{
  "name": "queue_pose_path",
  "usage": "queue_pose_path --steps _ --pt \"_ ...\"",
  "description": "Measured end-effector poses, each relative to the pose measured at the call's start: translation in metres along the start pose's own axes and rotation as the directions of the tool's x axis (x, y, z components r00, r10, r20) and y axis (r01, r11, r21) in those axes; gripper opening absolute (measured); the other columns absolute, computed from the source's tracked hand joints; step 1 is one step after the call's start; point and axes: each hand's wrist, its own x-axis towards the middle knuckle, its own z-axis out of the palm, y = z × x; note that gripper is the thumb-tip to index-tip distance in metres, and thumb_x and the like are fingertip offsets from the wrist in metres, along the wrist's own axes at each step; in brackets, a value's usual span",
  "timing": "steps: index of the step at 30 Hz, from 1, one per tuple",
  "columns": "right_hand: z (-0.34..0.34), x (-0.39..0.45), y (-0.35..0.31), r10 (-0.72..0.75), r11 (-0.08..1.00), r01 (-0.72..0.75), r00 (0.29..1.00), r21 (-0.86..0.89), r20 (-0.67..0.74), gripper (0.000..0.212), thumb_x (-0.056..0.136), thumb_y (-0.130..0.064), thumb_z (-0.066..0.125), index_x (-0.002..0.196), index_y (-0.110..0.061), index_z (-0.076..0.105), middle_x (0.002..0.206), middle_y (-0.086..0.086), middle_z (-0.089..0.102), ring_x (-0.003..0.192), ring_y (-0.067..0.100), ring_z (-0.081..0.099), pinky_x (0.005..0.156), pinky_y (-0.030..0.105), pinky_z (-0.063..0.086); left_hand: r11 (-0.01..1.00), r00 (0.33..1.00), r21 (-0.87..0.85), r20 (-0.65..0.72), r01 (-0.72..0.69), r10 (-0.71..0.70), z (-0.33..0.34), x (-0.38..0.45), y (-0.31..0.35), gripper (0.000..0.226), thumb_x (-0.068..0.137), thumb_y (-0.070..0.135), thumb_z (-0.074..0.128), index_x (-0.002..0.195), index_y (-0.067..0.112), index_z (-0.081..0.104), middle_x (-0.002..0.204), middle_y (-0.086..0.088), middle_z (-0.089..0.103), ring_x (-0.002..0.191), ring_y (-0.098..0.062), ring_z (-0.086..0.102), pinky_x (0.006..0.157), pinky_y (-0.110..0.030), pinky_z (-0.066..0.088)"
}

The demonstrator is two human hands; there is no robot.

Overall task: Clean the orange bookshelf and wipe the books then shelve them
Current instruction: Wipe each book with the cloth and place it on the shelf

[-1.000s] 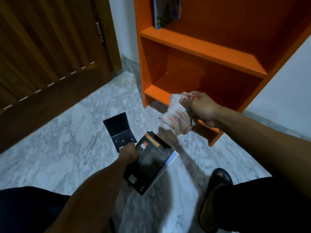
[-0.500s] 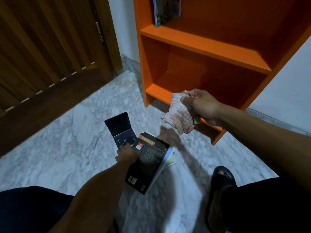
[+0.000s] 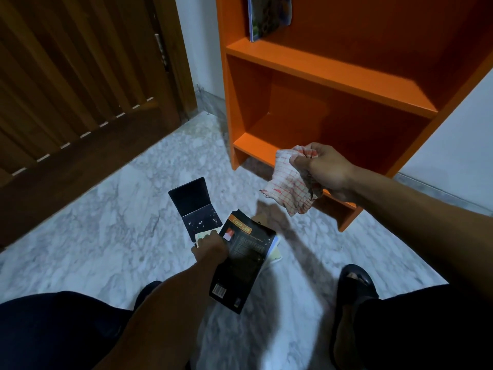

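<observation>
My left hand [image 3: 210,247] grips a black book [image 3: 241,265] with an orange title band, held low over the marble floor. Under it lie other books [image 3: 273,253] with pale edges. A dark book [image 3: 194,205] with white specks lies on the floor just beyond my left hand. My right hand [image 3: 324,169] holds a crumpled white cloth [image 3: 289,188] with red checks, in front of the bottom shelf. The orange bookshelf [image 3: 330,76] stands against the wall; its lower compartment holds nothing visible. One book [image 3: 266,14] stands on the upper shelf at the left.
A brown wooden door [image 3: 80,84] fills the left side. Grey-white marble floor [image 3: 106,231] spreads between door and shelf. My dark-clothed knees are at the bottom corners, and a foot in a black sandal [image 3: 354,284] rests right of the books.
My left hand has lowered the black book toward the pile on the floor. My right hand with the cloth has stayed in front of the bottom shelf.
</observation>
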Motion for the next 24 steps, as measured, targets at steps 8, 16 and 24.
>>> queue_pose_path --steps 8,16,24 --pt "-0.008 -0.003 -0.002 -0.015 1.000 0.015 1.000 -0.003 -0.025 0.012 0.101 -0.020 0.055 0.109 -0.012 0.051 0.076 0.007 0.051 0.060 0.018 0.047 0.049 0.031 0.037 0.990 0.997 -0.123 -0.044 -0.063 0.058 -0.006 -0.004 -0.001 0.037 0.092 0.029 0.060 0.127 0.020 0.053 0.129 -0.011 0.055 0.122 -0.032 0.050 0.103 -0.052 0.042" --pt "-0.010 -0.001 0.000 -0.014 1.000 0.014 1.000 0.005 -0.026 0.013 0.101 -0.019 0.055 0.108 -0.010 0.051 0.072 0.007 0.051 0.056 0.018 0.046 0.047 0.030 0.037 0.995 0.995 -0.035 0.013 -0.098 0.098 0.005 -0.009 0.010 0.039 0.091 0.035 0.061 0.125 0.018 0.052 0.120 -0.013 0.055 0.113 -0.031 0.053 0.096 -0.048 0.047" --pt "-0.011 0.001 0.002 0.006 1.000 -0.006 0.999 0.005 -0.033 0.015 0.101 -0.019 0.054 0.111 -0.008 0.050 0.070 0.008 0.049 0.054 0.018 0.045 0.043 0.028 0.036 0.984 0.998 -0.173 0.048 -0.033 0.042 0.017 -0.003 0.014 0.047 0.095 0.058 0.046 0.121 0.019 0.050 0.118 -0.016 0.060 0.110 -0.037 0.056 0.097 -0.052 0.045"
